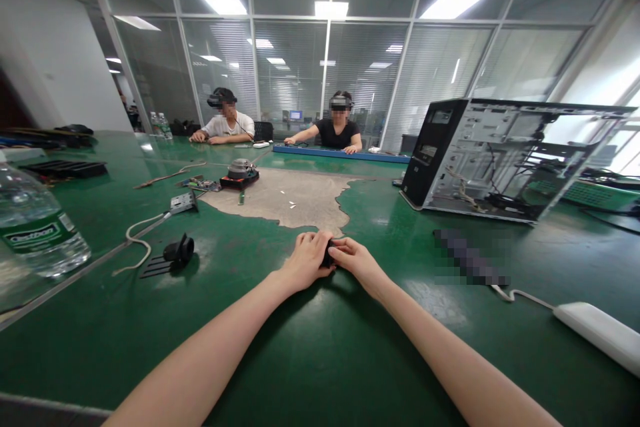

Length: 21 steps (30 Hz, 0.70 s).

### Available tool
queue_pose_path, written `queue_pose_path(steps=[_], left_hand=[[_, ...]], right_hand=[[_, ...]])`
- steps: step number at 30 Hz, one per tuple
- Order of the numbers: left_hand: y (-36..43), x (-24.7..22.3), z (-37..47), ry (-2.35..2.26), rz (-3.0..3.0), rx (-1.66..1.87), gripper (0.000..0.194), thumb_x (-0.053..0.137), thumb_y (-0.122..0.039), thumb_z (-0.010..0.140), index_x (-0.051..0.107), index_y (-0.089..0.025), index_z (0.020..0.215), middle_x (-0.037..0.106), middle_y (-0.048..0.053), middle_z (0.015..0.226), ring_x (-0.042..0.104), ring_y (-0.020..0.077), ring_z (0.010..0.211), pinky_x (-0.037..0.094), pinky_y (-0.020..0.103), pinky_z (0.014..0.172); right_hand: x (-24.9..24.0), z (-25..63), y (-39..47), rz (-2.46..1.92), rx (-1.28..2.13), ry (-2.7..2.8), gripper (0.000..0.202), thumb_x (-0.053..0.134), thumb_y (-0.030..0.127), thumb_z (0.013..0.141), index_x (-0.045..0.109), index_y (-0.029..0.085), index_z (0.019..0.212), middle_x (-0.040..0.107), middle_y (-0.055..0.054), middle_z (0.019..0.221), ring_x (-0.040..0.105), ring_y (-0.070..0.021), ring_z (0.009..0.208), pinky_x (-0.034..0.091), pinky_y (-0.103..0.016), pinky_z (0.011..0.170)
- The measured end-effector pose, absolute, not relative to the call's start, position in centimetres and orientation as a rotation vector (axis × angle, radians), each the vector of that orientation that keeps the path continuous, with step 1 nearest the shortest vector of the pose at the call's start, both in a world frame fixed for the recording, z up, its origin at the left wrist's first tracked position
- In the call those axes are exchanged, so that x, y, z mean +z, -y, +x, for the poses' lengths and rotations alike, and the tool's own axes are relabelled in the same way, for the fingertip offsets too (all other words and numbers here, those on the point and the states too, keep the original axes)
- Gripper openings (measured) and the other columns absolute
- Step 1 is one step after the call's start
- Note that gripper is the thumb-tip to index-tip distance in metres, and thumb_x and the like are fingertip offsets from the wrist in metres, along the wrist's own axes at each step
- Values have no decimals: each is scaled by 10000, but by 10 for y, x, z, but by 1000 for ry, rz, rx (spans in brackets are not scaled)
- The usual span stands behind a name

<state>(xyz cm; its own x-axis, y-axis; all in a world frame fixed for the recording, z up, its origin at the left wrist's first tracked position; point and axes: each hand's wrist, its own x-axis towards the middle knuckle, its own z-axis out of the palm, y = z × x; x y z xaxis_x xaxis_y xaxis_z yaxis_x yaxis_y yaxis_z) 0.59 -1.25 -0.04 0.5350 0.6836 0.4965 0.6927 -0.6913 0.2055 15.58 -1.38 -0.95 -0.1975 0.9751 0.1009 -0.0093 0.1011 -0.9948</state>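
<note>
Both of my hands meet at the middle of the green table (300,347), just in front of a worn brown patch (310,197). My left hand (307,259) curls around a small black part (328,255), most of which its fingers hide. From the other side, the thumb and fingers of my right hand (357,263) pinch the same part. Its exact kind cannot be made out. Left of my hands lies a black plastic piece with a round collar and long prongs (175,253).
An opened computer case (500,160) stands at right. Nearer are a pixelated dark object (467,257) and a white power strip (600,330). A water bottle (40,227) is at left. A metal bracket with cable (184,203) and a heatsink fan (240,173) lie beyond. Two people sit opposite.
</note>
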Motion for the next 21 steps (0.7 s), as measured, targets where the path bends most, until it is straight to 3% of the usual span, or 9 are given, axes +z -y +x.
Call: queue_pose_path(steps=[6, 12, 21], left_hand=[[12, -1, 6, 1241, -2731, -861, 524, 601, -233, 662, 313, -209, 1100, 472, 45, 1068, 432, 220, 959, 296, 371, 845], [12, -1, 6, 1244, -2725, -880, 549, 613, -243, 657, 305, -212, 1110, 471, 49, 1080, 429, 225, 973, 293, 376, 847], [12, -1, 6, 1237, -2719, -870, 553, 615, -244, 654, 304, -205, 1111, 473, 51, 1077, 434, 225, 968, 297, 373, 847]], right_hand=[[-3, 158, 18, -988, 1218, 1458, 330, 697, 292, 554, 499, 201, 802, 568, 13, 797, 566, -127, 706, 448, -274, 656], [-6, 156, 20, -1007, 1190, 1443, 248, 587, 377, 675, 512, 203, 835, 574, -4, 805, 550, -123, 706, 450, -283, 661], [-8, 158, 16, -1035, 1187, 1475, 288, 605, 365, 662, 534, 189, 879, 580, -29, 898, 549, -142, 788, 433, -304, 725]])
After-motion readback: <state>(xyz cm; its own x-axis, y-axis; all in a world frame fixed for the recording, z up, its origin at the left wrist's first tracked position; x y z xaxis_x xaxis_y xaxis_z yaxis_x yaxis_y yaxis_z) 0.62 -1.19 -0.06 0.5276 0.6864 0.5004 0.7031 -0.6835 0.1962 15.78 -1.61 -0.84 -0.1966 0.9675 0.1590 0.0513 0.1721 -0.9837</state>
